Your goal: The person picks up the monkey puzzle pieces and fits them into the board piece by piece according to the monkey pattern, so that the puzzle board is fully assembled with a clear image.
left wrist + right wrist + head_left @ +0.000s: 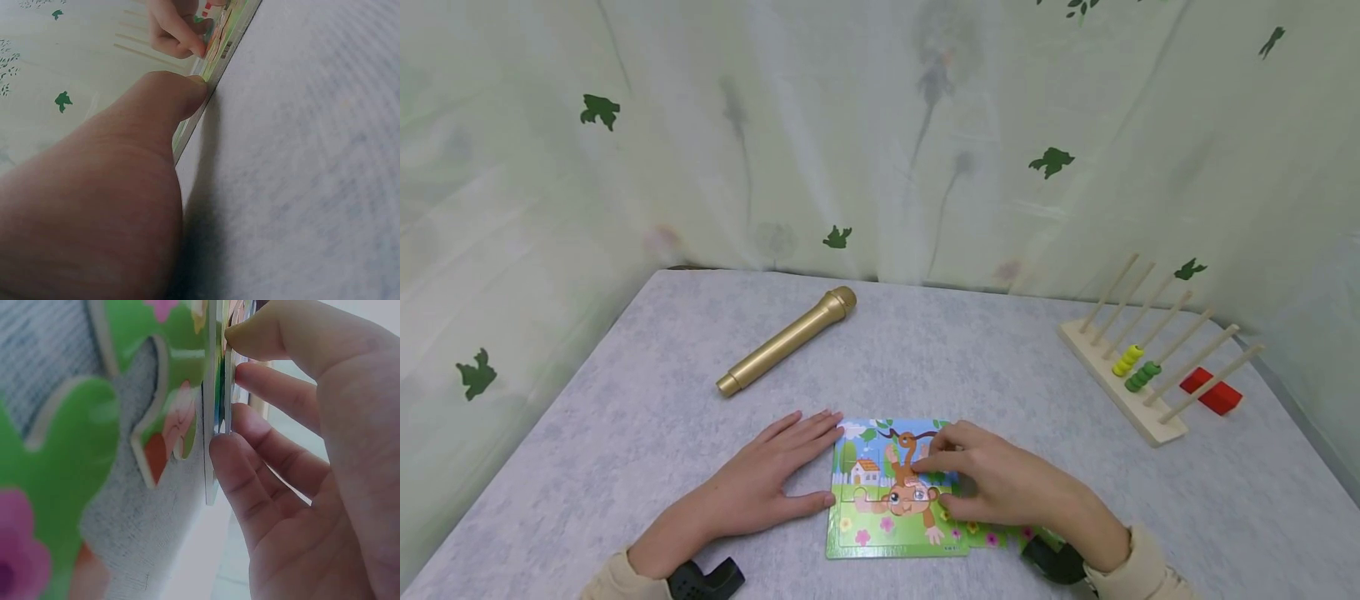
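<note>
A jigsaw puzzle board (897, 552) with a monkey, a small house and flowers lies at the front middle of the table. My left hand (778, 471) lies flat at its left edge, fingers straight and thumb tip touching the side, as the left wrist view also shows. Over the right part of the picture, my right hand (1000, 475) bends its fingers and thumb onto the monkey. Its fingertips pinch a thin puzzle piece (229, 394) by the edges, close over the board. Loose green puzzle pieces (988, 536) lie right of the board, partly under my right wrist.
A gold toy microphone (786, 340) lies behind my left hand. At the back right stands a wooden peg rack (1123, 392) with yellow and green beads, and a red block (1212, 391) sits beside it. A pale curtain (880, 150) hangs behind the table.
</note>
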The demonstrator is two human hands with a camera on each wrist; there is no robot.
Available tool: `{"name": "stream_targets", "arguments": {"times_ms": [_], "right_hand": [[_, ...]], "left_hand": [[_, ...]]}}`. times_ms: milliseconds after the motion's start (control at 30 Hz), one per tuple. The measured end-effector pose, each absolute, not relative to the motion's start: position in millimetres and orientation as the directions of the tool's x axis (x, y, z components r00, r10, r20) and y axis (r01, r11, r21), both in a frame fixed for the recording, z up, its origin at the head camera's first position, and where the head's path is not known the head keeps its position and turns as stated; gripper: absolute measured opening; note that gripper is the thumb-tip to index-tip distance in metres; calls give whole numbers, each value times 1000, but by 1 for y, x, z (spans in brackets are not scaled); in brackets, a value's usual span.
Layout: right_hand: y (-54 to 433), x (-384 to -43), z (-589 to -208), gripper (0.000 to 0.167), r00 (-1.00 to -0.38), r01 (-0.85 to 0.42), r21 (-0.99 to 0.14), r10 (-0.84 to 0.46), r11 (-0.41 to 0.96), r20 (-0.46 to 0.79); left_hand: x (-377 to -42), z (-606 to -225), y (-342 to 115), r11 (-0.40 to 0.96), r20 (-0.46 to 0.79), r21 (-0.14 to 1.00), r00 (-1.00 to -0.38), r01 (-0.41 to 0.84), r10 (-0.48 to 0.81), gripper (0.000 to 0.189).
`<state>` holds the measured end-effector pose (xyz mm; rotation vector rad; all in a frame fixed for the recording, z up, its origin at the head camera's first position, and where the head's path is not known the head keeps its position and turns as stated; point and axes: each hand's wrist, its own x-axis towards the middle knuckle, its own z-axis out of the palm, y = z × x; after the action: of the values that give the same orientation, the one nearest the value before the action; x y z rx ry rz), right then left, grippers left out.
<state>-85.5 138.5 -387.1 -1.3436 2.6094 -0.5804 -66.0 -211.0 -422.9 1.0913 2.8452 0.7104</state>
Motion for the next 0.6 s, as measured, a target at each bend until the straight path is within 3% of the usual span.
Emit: {"name": "stream_targets", "arguments": {"times_ms": [600], "right_hand": [[141, -88, -390, 34, -578, -752, -424, -815, 505, 54]], "left_hand": [[-66, -424, -211, 649, 174, 395, -747, 650, 642, 77]]}}
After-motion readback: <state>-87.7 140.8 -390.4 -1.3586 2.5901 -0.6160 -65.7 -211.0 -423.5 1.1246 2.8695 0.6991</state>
